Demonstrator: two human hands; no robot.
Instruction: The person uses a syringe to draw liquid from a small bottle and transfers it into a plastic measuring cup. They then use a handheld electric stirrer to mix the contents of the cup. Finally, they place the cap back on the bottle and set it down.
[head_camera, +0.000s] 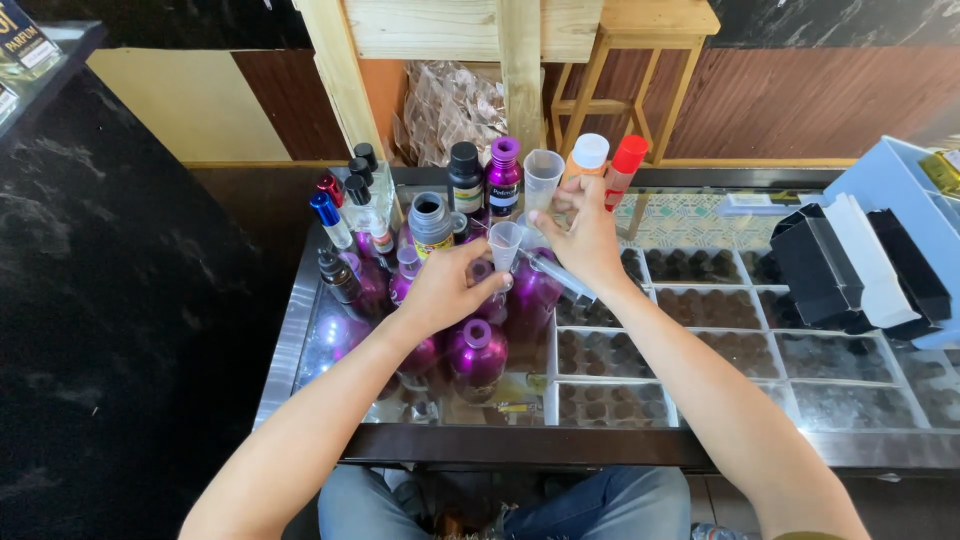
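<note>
Head view: my left hand (445, 290) is closed around a small bottle, mostly hidden under my fingers, holding it among the purple bottles on the glass counter (300, 330); a small clear funnel (505, 243) sits above that grip, its long axis upright, wide mouth facing up and narrow spout pointing down toward the bottle neck; my right hand (590, 238) is just beside the funnel, fingers pinched together on a clear syringe (555, 275); the syringe lies slanted, its long axis running from near the funnel's rim down and to the right under my palm; I cannot tell which end is the tip; a purple metallic bottle (476, 352) stands nearer to me, neck up; a clear measuring cup (543, 175) stands upright behind my right hand.
</note>
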